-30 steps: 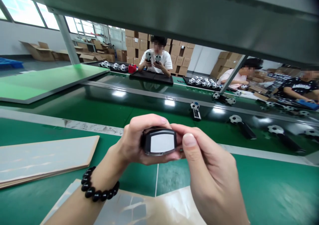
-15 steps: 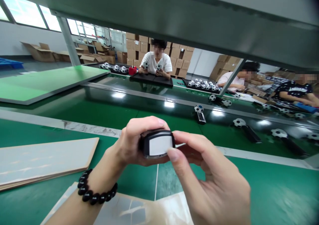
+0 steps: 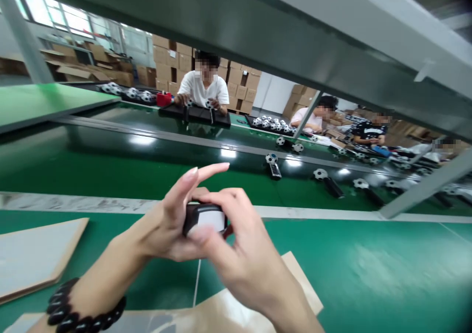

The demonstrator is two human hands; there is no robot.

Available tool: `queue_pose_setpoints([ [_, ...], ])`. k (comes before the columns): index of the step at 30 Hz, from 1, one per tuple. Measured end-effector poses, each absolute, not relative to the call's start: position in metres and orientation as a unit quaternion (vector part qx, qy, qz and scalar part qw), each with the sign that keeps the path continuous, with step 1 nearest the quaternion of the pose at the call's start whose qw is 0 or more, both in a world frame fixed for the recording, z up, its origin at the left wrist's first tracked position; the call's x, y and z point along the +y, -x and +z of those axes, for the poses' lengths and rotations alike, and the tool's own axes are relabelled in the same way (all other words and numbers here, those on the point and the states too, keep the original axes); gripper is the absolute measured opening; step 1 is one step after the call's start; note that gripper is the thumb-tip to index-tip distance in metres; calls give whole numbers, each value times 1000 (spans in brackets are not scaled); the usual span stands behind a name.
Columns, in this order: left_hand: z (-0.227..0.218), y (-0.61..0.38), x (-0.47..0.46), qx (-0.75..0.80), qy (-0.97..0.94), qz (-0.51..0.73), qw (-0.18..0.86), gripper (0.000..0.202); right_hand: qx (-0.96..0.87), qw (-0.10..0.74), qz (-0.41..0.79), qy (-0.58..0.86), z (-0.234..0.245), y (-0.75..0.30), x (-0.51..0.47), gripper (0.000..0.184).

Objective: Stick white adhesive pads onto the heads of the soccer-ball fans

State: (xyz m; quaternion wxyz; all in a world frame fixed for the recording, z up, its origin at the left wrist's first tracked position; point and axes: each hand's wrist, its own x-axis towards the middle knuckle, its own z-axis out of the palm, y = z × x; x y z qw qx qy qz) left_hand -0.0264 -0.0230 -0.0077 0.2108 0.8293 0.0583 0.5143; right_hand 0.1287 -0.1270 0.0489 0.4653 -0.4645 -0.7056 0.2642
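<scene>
A black handle-like piece [image 3: 190,220] with a white label [image 3: 213,219] on its end face is held between my two hands, label toward me. My right hand [image 3: 241,249] is closed on it: the blurred thumb lies at the label's lower edge and the fingers reach over the top. My left hand [image 3: 171,229], with a black bead bracelet at the wrist, cups the piece from the left and below. Its thumb and one finger are stretched up off the piece, while another finger curls behind it. The far end of the piece is hidden.
Flat sheets [image 3: 33,254] lie at left on the green bench, with more sheets [image 3: 236,308] beneath my hands. Beyond a pale rail [image 3: 295,212], football-patterned items with black handles [image 3: 328,180] lie on a green belt. A metal shelf [image 3: 258,43] hangs overhead. Co-workers sit opposite.
My left thumb and a finger have lifted off the black piece. My right hand has closed further over it, thumb sliding across the label. The view has swung right.
</scene>
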Motion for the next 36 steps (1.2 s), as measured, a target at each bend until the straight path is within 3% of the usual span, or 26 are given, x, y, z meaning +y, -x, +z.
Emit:
queue_pose_setpoints([
  [2, -18, 21, -15, 46, -863, 468, 187, 99, -766, 371, 203, 485, 45, -137, -120, 39],
  [5, -25, 15, -10, 120, -888, 425, 127, 87, -792, 305, 144, 508, 31, -150, -103, 39],
  [9, -26, 16, -5, 250, -892, 375, 38, 73, -736, 329, 101, 583, -8, -176, -59, 39],
  [13, -31, 26, 3, 258, -910, 323, 15, 55, -684, 319, 90, 650, -47, -229, -2, 41],
  [17, -36, 32, 6, 254, -919, 300, 23, 41, -559, 338, 82, 753, -56, -304, 45, 37],
  [22, -34, 33, 5, 252, -925, 282, 32, 34, -448, 379, 141, 798, -46, -360, 68, 31],
  [27, -37, 32, 6, 267, -918, 292, 11, 32, -417, 458, 224, 752, -33, -336, 57, 34],
  [32, -33, 13, -3, 275, -887, 345, -134, 45, -480, 488, 370, 628, -4, -247, -14, 34],
  [36, -22, 11, -10, 239, -866, 404, -171, 43, -538, 433, 499, 523, 16, -180, -95, 67],
])
